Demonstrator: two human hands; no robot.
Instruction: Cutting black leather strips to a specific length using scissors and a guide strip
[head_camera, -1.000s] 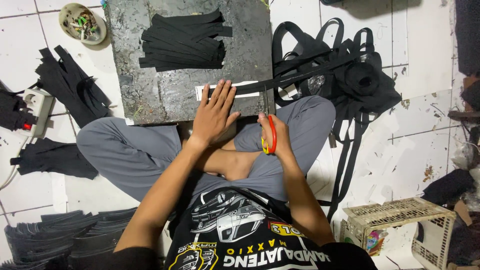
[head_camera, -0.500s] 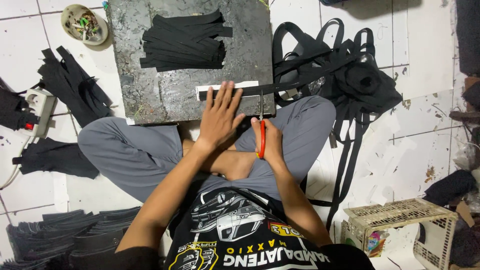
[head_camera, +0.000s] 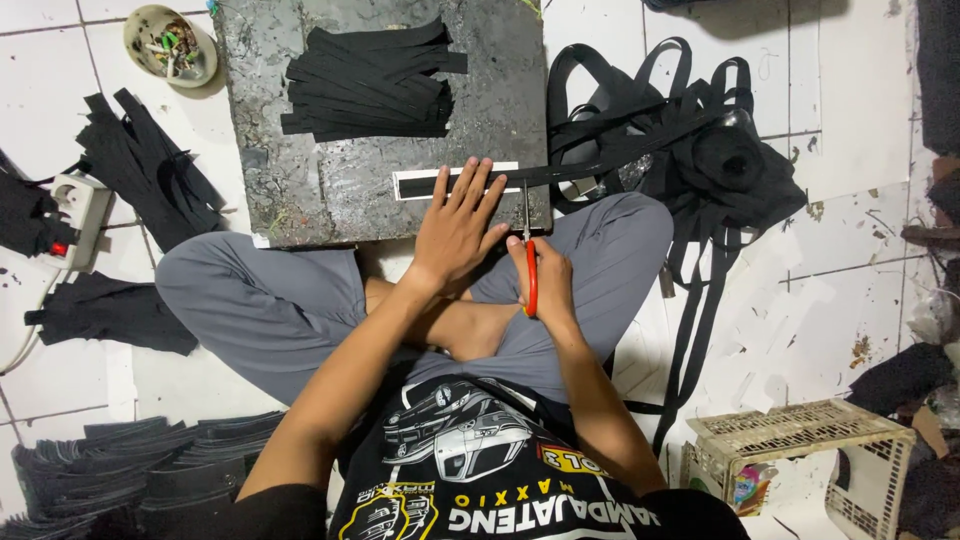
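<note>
at far left a white power strip sits on the tiled floor beside loose black fabric pieces, and a small bowl of odds and ends lies above them. further right a dark cutting board carries a stack of cut strips, piled away from the working edge. the left hand lies open and flat, fingers spread, apparently pinning the black strap over a white template so it stays put. the right hand is closed around red-handled scissors, blades at the strap by the template's end. the uncut strap heap trails rightward; a plastic crate sits lower right.
</note>
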